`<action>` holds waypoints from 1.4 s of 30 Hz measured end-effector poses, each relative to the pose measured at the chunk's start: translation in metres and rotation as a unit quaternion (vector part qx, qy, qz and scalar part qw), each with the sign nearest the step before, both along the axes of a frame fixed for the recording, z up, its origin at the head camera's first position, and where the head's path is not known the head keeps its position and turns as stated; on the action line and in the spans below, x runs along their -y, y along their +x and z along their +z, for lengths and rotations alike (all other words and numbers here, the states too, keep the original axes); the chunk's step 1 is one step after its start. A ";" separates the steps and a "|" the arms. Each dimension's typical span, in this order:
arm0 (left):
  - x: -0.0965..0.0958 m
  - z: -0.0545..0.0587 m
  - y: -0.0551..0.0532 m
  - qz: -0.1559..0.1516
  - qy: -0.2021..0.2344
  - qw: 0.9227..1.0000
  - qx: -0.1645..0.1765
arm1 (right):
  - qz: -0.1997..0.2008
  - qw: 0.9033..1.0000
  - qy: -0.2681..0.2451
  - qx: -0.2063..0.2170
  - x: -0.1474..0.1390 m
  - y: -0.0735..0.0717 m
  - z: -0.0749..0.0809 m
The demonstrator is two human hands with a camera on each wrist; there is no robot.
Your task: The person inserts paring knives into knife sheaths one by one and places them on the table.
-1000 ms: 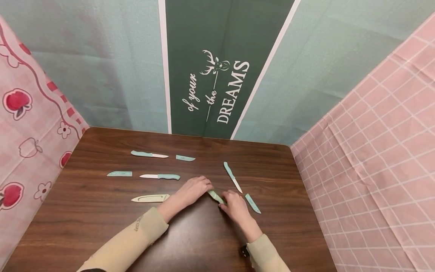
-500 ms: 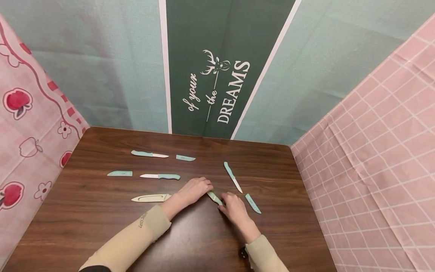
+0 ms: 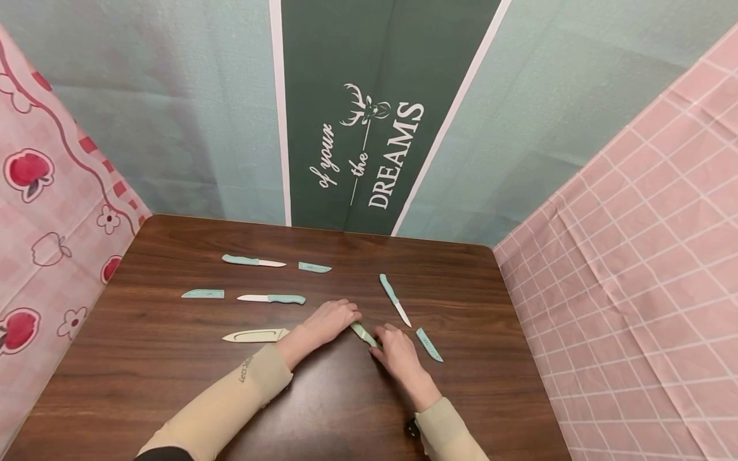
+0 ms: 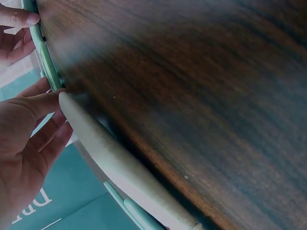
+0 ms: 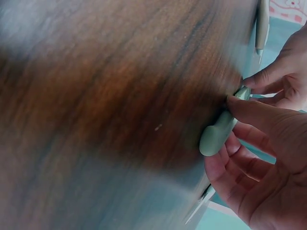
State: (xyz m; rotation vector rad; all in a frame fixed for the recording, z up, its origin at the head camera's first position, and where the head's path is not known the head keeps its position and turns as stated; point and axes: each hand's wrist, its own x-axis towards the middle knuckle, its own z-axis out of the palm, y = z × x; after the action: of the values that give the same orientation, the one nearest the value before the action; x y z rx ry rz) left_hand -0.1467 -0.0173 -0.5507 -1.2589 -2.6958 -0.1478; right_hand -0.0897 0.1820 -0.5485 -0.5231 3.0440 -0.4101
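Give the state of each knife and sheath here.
Far-row blue knife: unsheathed
Second-row blue knife: unsheathed
Right blue knife: unsheathed
Far-row blue sheath: off
Second-row blue sheath: off
Right blue sheath: off
Green knife: held by left hand and right hand, no bare blade showing
Pale knife: apparently sheathed, partly hidden

A dark-brown, wood-grained table (image 3: 334, 410) is bearing three white-bladed, light-blue-handled knives (image 3: 286, 299), three light-blue sheaths (image 3: 203, 294) and one pointed, cream-green piece (image 3: 271, 335).

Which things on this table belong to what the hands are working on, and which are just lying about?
In the job, apparently:
green knife, pinched by left hand and right hand

Just lying about, it seems:
back blue knife
middle blue knife
right-side blue knife
three blue sheaths
cream knife
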 end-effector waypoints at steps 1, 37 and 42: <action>0.000 0.000 0.000 0.001 -0.004 1.000 0.002 | -0.001 1.000 0.000 0.000 0.000 0.000 0.000; -0.003 0.001 0.004 0.033 0.026 0.997 0.061 | -0.010 0.999 0.003 0.032 0.002 -0.001 0.000; -0.003 0.000 0.004 0.031 0.034 0.997 0.059 | -0.008 0.999 0.002 0.035 0.002 -0.001 0.001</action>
State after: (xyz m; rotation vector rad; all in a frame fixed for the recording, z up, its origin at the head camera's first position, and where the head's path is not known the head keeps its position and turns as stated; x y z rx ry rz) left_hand -0.1423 -0.0146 -0.5506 -1.1809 -2.7988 -0.3135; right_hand -0.0911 0.1800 -0.5474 -0.4741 2.9834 -0.4135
